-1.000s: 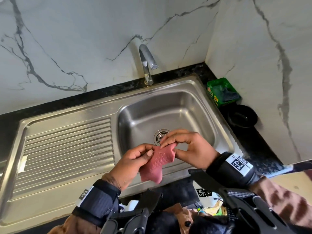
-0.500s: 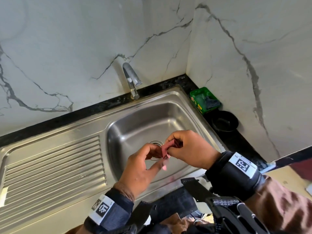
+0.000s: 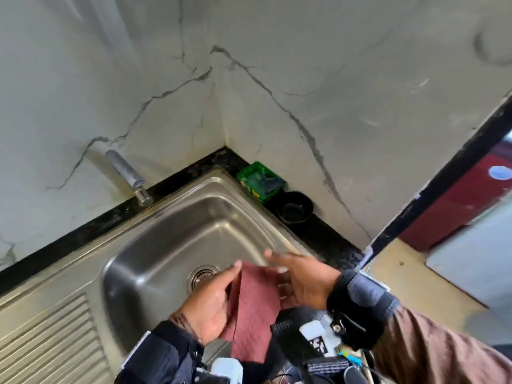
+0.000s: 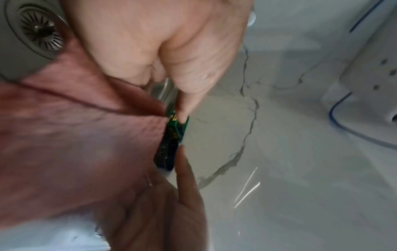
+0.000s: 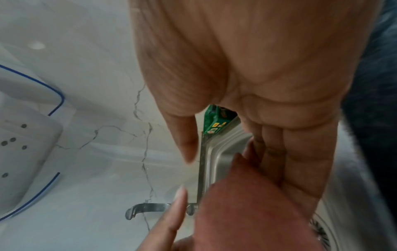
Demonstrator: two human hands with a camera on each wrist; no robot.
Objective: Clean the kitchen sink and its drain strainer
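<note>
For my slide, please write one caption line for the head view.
Both hands, left and right, spread a red cloth over the sink, above its strainer.

A black speckled stone desk (image 3: 327, 234) runs along the white marble walls and carries a stainless-steel sink (image 3: 166, 245) set into it. In the far right corner a green rectangular plastic tray (image 3: 259, 184) sits just beside a small round black bowl (image 3: 295, 207).
</note>
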